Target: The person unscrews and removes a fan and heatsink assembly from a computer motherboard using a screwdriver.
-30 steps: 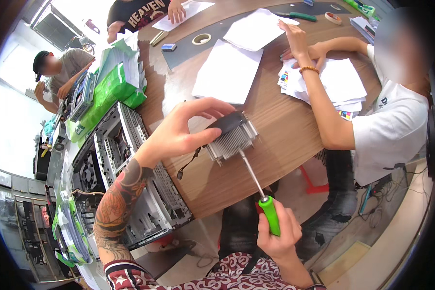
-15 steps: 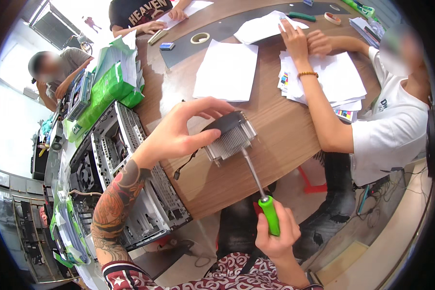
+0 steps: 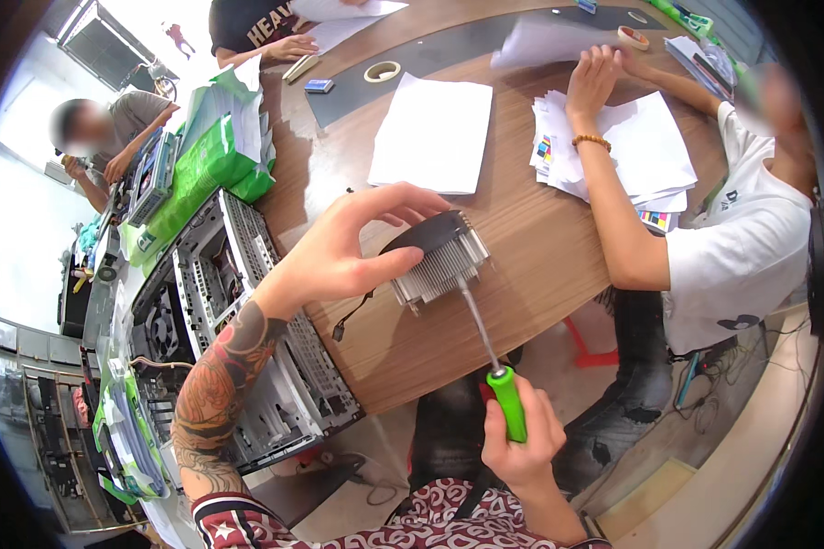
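My left hand (image 3: pixel 362 242) grips a CPU cooler (image 3: pixel 444 265) near the table's front edge, thumb on its near side and fingers over the black fan on top. The cooler is tilted, its silver fins facing me, and a short black cable with a plug (image 3: pixel 341 328) hangs from it. In my right hand (image 3: pixel 529 444) is a screwdriver (image 3: pixel 513 407) with a green handle, the fingers wrapped round it. Its metal shaft points up and away, the tip against the cooler's lower edge. What exactly the tip touches is too small to make out.
An opened computer case (image 3: pixel 284 366) stands to my left, with a green bag (image 3: pixel 201 169) of papers behind it. White paper sheets (image 3: pixel 435 133) and a tape roll (image 3: pixel 382 71) lie beyond the cooler. At right, a co-worker's arm (image 3: pixel 613 201) reaches over a paper stack (image 3: pixel 650 151).
My hands and the cooler have hardly moved; the screwdriver handle has shifted slightly. The co-worker at right has lifted paper sheets, now blurred, and moved a hand right.
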Demonstrator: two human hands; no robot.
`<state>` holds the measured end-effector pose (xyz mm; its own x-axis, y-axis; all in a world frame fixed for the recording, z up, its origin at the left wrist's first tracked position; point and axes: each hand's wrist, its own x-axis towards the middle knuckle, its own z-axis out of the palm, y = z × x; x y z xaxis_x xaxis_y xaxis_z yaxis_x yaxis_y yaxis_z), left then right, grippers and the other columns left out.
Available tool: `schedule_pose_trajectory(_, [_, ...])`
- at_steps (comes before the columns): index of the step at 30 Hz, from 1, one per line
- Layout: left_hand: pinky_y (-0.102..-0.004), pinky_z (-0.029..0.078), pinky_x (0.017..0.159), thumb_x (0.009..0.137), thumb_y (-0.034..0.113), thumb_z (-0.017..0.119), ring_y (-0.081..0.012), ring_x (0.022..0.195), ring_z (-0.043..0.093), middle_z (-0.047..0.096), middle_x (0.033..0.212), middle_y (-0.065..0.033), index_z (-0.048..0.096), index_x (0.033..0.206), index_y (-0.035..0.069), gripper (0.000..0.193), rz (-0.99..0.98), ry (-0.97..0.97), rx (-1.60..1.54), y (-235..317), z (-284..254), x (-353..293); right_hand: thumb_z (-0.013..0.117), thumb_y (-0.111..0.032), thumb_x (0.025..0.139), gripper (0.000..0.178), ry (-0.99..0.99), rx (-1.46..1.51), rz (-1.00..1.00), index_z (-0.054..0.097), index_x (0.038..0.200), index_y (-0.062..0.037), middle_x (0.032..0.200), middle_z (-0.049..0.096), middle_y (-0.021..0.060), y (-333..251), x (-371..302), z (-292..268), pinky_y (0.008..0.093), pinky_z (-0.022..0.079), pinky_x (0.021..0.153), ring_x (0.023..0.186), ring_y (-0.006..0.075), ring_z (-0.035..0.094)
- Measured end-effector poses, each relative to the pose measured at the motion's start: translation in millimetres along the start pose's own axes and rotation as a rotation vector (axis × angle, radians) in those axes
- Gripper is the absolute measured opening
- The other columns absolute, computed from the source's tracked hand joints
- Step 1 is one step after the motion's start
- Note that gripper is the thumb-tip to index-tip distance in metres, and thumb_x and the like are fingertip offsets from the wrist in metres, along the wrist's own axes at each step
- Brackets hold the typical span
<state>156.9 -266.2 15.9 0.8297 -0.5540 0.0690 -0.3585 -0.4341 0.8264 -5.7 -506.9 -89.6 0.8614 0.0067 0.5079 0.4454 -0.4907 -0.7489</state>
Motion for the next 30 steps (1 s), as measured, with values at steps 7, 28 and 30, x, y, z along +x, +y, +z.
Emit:
schedule_pose_trajectory(7, [-0.0368, 0.043, 0.103, 0.08, 0.011, 0.067, -0.0218, 0.112, 0.06, 0.064, 0.121, -0.0117, 0.059, 0.128, -0.002, 0.05, -0.011, 0.0, 0.006, 1.2, -1.5, 1.3, 0.075, -0.005, 0.08, 0.038, 0.016, -0.017, -0.006, 0.061, 0.112, 0.0112, 0.087, 0.068, 0.0167, 5.9, 2.8, 3.6, 0.0336, 0.052, 0.054, 0.064, 0.0262, 0.064])
schedule_pose_trajectory(28, [-0.0362, 0.043, 0.103, 0.078, 0.011, 0.066, -0.0213, 0.11, 0.06, 0.066, 0.118, -0.0117, 0.06, 0.126, -0.003, 0.05, -0.028, -0.001, 0.028, 3.4, 0.4, 1.6, 0.073, -0.004, 0.081, 0.038, -0.024, -0.016, 0.023, 0.062, 0.113, 0.0113, 0.084, 0.066, 0.017, 2.6, 3.9, 2.7, 0.0327, 0.051, 0.052, 0.06, 0.0251, 0.063])
schedule_pose_trajectory(30, [-0.0361, 0.043, 0.103, 0.078, 0.011, 0.066, -0.0212, 0.11, 0.06, 0.066, 0.118, -0.0117, 0.06, 0.126, -0.003, 0.05, -0.023, 0.0, 0.027, 3.1, 0.2, 2.3, 0.074, -0.005, 0.08, 0.038, -0.002, -0.012, 0.002, 0.062, 0.113, 0.0112, 0.084, 0.067, 0.0165, -0.3, 3.1, -1.9, 0.0323, 0.051, 0.052, 0.06, 0.0245, 0.063])
